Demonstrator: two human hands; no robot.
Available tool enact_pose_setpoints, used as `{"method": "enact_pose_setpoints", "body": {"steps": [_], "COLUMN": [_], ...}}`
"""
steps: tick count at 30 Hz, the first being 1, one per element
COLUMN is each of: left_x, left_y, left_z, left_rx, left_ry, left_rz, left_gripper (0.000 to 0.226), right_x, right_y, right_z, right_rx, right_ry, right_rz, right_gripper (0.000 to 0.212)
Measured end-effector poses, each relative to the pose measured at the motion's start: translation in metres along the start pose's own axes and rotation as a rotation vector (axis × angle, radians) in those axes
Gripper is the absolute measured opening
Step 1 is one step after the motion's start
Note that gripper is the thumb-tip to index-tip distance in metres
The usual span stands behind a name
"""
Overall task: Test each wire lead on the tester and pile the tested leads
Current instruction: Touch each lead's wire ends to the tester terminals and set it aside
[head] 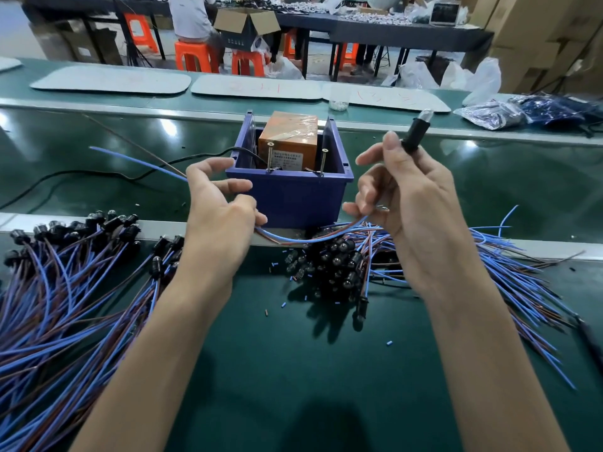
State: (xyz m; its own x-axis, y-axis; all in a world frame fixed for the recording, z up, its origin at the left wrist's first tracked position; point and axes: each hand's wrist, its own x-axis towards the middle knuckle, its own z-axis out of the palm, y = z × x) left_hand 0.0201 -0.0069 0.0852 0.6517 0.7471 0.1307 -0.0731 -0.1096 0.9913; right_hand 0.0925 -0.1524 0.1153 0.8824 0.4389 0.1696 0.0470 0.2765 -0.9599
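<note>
Right grip [414, 203] holds the bulb [417, 133] up in view; left grip [222, 207] pinches its wires [137, 163], ready for the tester [288, 138].

A left lead pile [65, 305] and a right lead pile [342, 269] are crowding the green mat [293, 370], leaving bare room between them. The blue tester bin [293, 197] is blocking the way ahead.

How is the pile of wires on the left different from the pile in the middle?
The left pile lies combed out, wires side by side; the middle pile is a jumbled heap. The left pile's black bulb holders sit along its far end; the middle pile's bunch in one clump, wires spraying right. Both have blue and brown wires with black holders, on the green table.
</note>
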Motion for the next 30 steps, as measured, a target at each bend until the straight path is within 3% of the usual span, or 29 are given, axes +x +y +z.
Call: {"method": "enact_pose_setpoints", "body": {"steps": [5, 10, 17, 21, 30], "left_x": [-0.003, -0.006, -0.008, -0.008, -0.010], "left_y": [-0.005, -0.009, -0.008, -0.007, -0.009], "left_z": [0.004, 0.007, 0.012, 0.011, 0.011], "left_rx": [0.132, 0.291, 0.220, 0.131, 0.027], "left_ry": [-0.085, -0.121, -0.293, -0.338, -0.441], "left_rz": [0.048, 0.083, 0.212, 0.237, 0.220], "left_gripper": [0.044, 0.083, 0.034, 0.030, 0.018], "right_x": [0.000, -0.002, -0.002, 0.001, 0.003], "right_y": [0.004, 0.008, 0.012, 0.020, 0.026], "right_z": [0.002, 0.005, 0.007, 0.003, 0.002], "right_rx": [-0.026, -0.185, -0.369, -0.481, -0.437], "right_ry": [-0.031, -0.010, -0.066, -0.077, -0.176], "right_rz": [0.000, 0.013, 0.015, 0.054, 0.033], "right_gripper": [0.031, 0.035, 0.023, 0.021, 0.016]}}
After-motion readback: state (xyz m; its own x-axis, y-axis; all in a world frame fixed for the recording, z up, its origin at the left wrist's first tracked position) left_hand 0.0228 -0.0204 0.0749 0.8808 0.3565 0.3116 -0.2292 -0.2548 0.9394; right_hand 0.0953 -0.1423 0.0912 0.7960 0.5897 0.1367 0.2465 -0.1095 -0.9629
